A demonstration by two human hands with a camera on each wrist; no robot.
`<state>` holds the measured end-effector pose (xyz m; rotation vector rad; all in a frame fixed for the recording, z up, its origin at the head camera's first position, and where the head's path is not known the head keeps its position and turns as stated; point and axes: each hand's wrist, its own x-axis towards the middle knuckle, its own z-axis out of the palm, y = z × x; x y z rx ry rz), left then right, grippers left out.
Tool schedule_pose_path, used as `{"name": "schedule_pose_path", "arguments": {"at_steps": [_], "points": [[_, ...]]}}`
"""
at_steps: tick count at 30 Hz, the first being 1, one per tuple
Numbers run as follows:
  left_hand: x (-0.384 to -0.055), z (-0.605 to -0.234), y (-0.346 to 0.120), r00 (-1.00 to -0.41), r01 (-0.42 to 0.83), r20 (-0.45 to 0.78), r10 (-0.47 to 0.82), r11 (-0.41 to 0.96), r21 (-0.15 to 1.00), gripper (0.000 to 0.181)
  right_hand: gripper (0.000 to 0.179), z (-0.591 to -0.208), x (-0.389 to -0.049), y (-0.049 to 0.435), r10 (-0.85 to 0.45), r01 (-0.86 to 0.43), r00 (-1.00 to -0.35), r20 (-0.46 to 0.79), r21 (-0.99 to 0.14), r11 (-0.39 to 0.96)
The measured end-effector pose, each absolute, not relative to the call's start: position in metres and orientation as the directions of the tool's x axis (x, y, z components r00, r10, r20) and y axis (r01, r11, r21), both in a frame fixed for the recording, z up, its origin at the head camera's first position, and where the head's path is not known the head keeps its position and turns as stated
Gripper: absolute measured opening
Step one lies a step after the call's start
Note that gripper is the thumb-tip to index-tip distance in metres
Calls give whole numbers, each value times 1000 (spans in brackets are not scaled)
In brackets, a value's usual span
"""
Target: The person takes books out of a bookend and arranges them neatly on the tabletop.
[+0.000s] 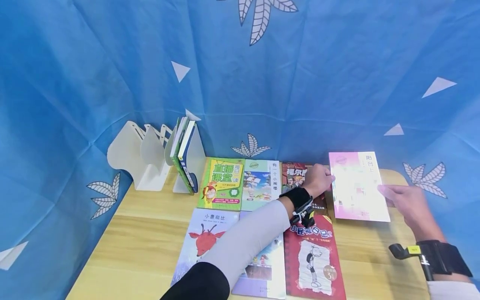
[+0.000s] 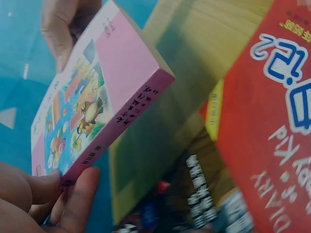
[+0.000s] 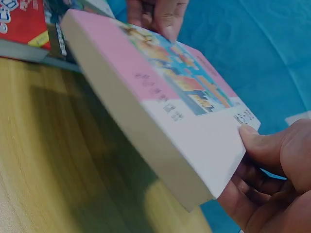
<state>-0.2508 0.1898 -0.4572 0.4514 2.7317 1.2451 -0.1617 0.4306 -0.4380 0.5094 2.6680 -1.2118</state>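
Pink and white, a thick paperback book with a bright picture on its cover (image 1: 358, 187) is held up off the pale wooden counter (image 1: 123, 254), near its right end and tilted. From where I stand, the left hand (image 1: 318, 180) has its thumb and fingers closed on the spine side, while the right hand (image 1: 405, 202) pinches the opposite edge, thumb on the front cover and fingers behind

Beside it, six books lie flat in two rows of three. At the back I see a yellow-green book with a cartoon figure (image 1: 221, 183), a pale green book with a blue picture (image 1: 261, 183) and a dark red book with drawn faces (image 1: 292, 173), partly behind the left hand. In front are a pale lilac book with a red deer (image 1: 204, 241), a purple and white book (image 1: 258, 287) partly hidden by the left arm, and a red book with a sketched boy (image 1: 315, 258)

Farther left, a white divider rack (image 1: 125, 154) holds a few slim books (image 1: 185, 146), leaning together in its right-hand section. Blue cloth with white leaves and triangles (image 1: 240, 83) hangs behind
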Motion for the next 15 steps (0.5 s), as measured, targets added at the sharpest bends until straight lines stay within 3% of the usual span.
{"name": "schedule_pose_path", "arguments": {"at_steps": [9,15], "points": [[-253,-485,204,-979,2,-136,153,671,741,31,66,-461,-170,435,196,356,-933,-302,-683,638],[-256,-496,209,-973,-38,-181,144,674,738,46,61,-474,-176,433,230,350,-937,-264,-670,655]]}}
